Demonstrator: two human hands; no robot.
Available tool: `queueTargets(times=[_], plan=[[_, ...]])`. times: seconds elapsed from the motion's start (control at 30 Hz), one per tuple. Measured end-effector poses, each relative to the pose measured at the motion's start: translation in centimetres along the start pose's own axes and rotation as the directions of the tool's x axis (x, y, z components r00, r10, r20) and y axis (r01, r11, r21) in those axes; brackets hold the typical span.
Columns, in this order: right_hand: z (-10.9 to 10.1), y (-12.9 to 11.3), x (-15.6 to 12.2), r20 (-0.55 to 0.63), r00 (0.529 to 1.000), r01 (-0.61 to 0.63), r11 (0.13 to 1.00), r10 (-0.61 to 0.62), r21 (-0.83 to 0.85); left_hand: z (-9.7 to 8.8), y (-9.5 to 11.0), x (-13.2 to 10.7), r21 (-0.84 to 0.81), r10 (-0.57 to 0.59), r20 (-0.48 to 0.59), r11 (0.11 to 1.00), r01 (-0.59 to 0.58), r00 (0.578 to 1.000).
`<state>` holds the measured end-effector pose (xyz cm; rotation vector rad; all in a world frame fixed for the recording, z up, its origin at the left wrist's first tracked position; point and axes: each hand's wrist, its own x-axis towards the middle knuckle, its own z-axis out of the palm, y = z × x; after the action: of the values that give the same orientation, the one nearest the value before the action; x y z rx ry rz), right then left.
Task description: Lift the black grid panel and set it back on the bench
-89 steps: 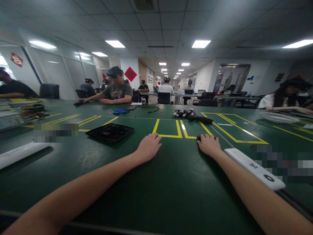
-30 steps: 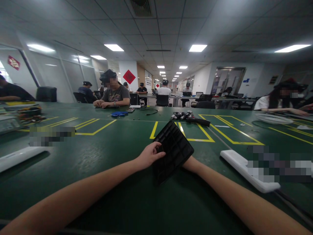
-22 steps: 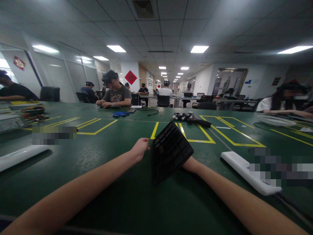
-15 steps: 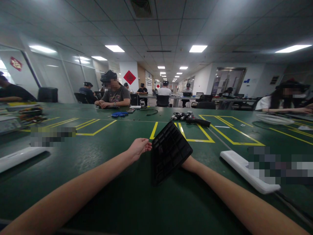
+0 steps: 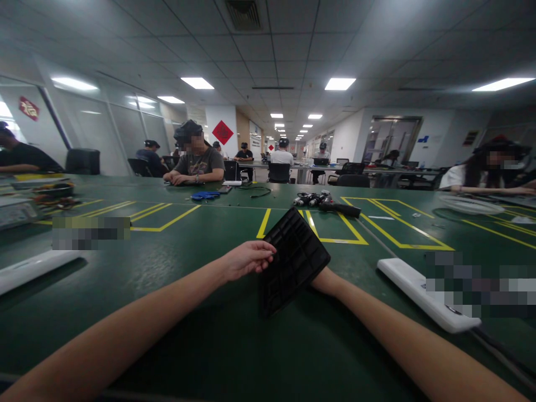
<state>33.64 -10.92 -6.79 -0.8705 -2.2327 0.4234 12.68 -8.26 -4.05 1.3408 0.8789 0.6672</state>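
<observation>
The left hand point(image 5: 251, 259) has its fingertips bunched in a pinch; whether something tiny sits between them I can't tell from here. The right hand point(image 5: 325, 280) grips a gridded black panel point(image 5: 298, 254) from behind, its fingers hidden. The panel leans tilted just to the right of the left fingertips, which overlap its left edge in my view, perhaps touching. The right hand is the nearer, being on it; the long axis I can't judge through the slant. Below spreads the green counter point(image 5: 188, 346); beyond lie yellow tape point(image 5: 344, 241) and a cable bundle point(image 5: 312, 198), with a white strip point(image 5: 402, 273) off to the right.
</observation>
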Motion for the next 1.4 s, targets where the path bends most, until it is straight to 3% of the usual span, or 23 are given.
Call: queueTargets(times=[0.1, 0.2, 0.3, 0.4, 0.5, 0.57, 0.63, 0.7, 0.8, 0.87, 1.0, 1.23, 1.33, 1.4], plan=[[0.2, 0.4, -0.1, -0.037, 0.999, 0.002, 1.000, -0.001, 0.030, 0.0, -0.1, 0.1, 0.206, 0.083, -0.060, 0.976, -0.069, 0.995], [0.5, 0.8, -0.1, -0.088, 0.996, 0.013, 0.998, -0.008, 0.061, 0.1, -0.2, 0.1, 0.483, 0.204, -0.098, 0.865, -0.132, 0.974], [0.6, 0.7, -0.1, -0.112, 0.994, 0.006, 0.997, 0.002, 0.077, 0.3, -0.2, -0.1, 0.732, 0.357, -0.042, 0.646, -0.215, 0.933], [0.5, 0.4, -0.2, -0.110, 0.994, 0.018, 0.997, -0.010, 0.072, 0.7, 0.0, -0.8, 0.894, 0.475, 0.099, 0.344, -0.288, 0.875], [0.4, 0.3, -0.3, -0.094, 0.995, 0.026, 0.997, -0.019, 0.068, 1.0, 0.2, -1.6, 0.942, 0.482, 0.274, 0.040, -0.333, 0.832], [0.4, 0.3, -0.4, -0.083, 0.996, 0.026, 0.998, -0.021, 0.057, 1.1, 0.3, -2.0, 0.934, 0.463, 0.335, -0.045, -0.355, 0.821], [0.4, 0.4, -0.4, -0.074, 0.997, 0.030, 0.999, -0.027, 0.039, 1.0, 0.3, -2.0, 0.929, 0.483, 0.314, 0.022, -0.369, 0.818], [0.4, 0.4, -0.3, -0.064, 0.998, 0.027, 0.999, -0.025, 0.034, 0.9, 0.2, -1.6, 0.908, 0.499, 0.218, 0.212, -0.362, 0.839], [0.3, 0.2, -0.3, -0.057, 0.998, 0.022, 0.998, -0.018, 0.061, 0.6, -0.1, -0.6, 0.805, 0.414, 0.048, 0.523, -0.281, 0.909], [0.3, 0.1, -0.3, -0.044, 0.999, 0.023, 0.997, -0.020, 0.075, 0.5, -0.4, -0.1, 0.745, 0.372, -0.023, 0.625, -0.233, 0.928], [0.2, -0.1, -0.2, -0.052, 0.998, 0.027, 0.997, -0.023, 0.077, 0.6, -0.7, 0.3, 0.744, 0.397, -0.073, 0.633, -0.216, 0.915], [0.3, 0.0, -0.2, -0.092, 0.994, 0.062, 0.992, -0.052, 0.112, 1.2, 0.1, -0.7, 0.726, 0.451, 0.007, 0.612, -0.315, 0.893], [0.4, 0.0, -0.3, -0.095, 0.992, 0.089, 0.991, -0.079, 0.104, 1.4, 0.2, -0.7, 0.653, 0.424, -0.058, 0.701, -0.288, 0.904], [0.6, 0.2, -0.2, -0.093, 0.990, 0.113, 0.990, -0.106, 0.083, 1.4, 0.2, -0.5, 0.510, 0.350, -0.136, 0.826, -0.238, 0.927]])
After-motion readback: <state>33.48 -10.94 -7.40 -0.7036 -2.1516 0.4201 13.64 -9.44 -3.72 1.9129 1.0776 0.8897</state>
